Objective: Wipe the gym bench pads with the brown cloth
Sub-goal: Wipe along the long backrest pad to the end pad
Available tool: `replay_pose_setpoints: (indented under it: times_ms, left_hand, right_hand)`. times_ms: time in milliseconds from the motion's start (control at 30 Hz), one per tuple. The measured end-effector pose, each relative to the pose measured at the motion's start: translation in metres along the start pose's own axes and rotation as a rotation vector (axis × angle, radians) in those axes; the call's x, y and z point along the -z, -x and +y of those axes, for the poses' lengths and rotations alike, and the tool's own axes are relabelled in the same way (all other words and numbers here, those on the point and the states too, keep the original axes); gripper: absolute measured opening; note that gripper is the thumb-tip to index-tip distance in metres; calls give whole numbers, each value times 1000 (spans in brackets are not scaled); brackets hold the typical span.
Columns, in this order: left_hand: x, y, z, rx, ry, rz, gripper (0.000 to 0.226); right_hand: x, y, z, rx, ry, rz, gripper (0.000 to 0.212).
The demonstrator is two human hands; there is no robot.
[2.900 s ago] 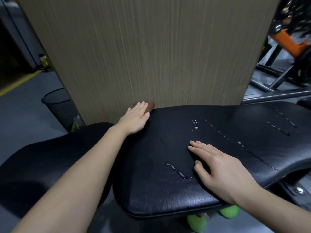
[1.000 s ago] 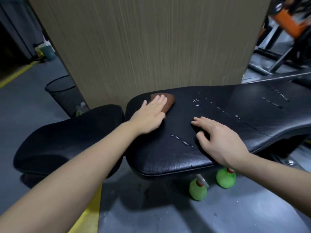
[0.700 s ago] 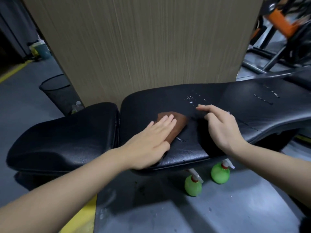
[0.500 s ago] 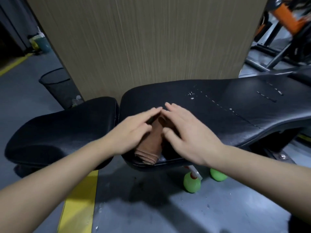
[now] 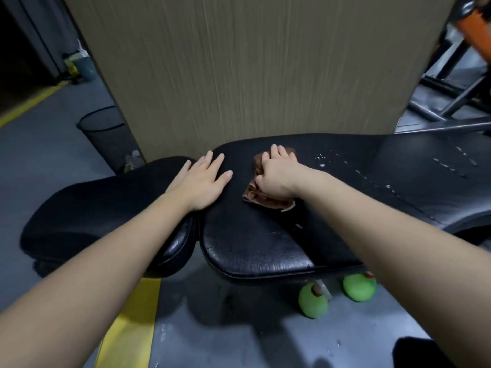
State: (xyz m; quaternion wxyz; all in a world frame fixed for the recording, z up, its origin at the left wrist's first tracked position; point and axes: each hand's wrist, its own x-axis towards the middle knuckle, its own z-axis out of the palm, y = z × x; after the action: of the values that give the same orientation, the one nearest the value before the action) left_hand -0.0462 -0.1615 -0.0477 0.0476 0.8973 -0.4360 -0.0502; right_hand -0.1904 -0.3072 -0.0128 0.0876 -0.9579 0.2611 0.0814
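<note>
So the cloth just swapped hands: the right hand (image 5: 277,176) now has its fingers curled over the crumpled brown cloth (image 5: 265,201), mid-frame on the long black vinyl bench pad (image 5: 252,248). The left hand (image 5: 202,183) lies flat beside it, holding nothing. I'd guess the white droplets (image 5: 321,162) to the right come next.

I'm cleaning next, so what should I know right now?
The left hand lies flat on the long pad and holds nothing.
The right hand grips the bunched cloth on that pad.
Done: the pad's near end looks mostly wiped.
Left: the drops to the right of the cloth, and perhaps the seat pad.
</note>
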Motion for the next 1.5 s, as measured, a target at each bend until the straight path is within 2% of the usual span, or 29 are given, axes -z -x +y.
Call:
replay_pose_setpoints:
  times_ms: [100, 200, 300, 367, 500, 567, 667, 767, 833, 933, 1067, 1167, 1333, 1400, 1500]
  left_hand:
    - [4, 5, 4, 3, -6, -32, 68]
    - [7, 6, 3, 5, 15, -56, 68]
    - [9, 6, 1, 8, 44, -80, 69]
    - [9, 9, 2, 9, 57, -72, 69]
    - [6, 12, 9, 12, 21, 2, 67]
    - [5, 12, 9, 18, 22, 18, 66]
    - [4, 11, 8, 21, 22, 38, 65]
    - [6, 11, 7, 21, 80, 35, 62]
    - [8, 8, 3, 86, 201, 51, 60]
    - [10, 3, -4, 146, 282, 85, 59]
    - [10, 4, -10, 124, 346, 52, 55]
    - [9, 6, -6, 90, 264, 12, 57]
    - [4, 5, 3, 50, 104, 41, 61]
    - [1, 2, 0, 108, 76, 41, 61]
    - [-2, 1, 0, 118, 23, 18, 61]
  right_hand:
    - [-7, 16, -12, 111, -63, 56, 69]
    - [-20, 72, -17, 260, -94, 98, 67]
    - [-36, 133, -8, 322, -4, 178, 76]
    - [-37, 160, 7, 329, 20, 152, 81]
    - [-25, 166, 38, 276, 32, 49, 87]
    - [-20, 149, 42, 190, 27, 44, 86]
    - [-19, 102, 26, 35, 40, 102, 75]
    - [-27, 71, -19, -47, 36, 180, 77]
    - [-38, 73, -58, 46, 3, 200, 79]
    - [-55, 108, -103, 294, 11, 200, 82]
    - [-70, 137, -96, 420, 78, 269, 85]
    - [-68, 143, -58, 387, 33, 318, 85]
    - [-43, 144, 31, 139, 57, 253, 92]
    - [-37, 139, 43, 66, 21, 270, 93]
    - [-38, 126, 24, 34, 26, 318, 89]
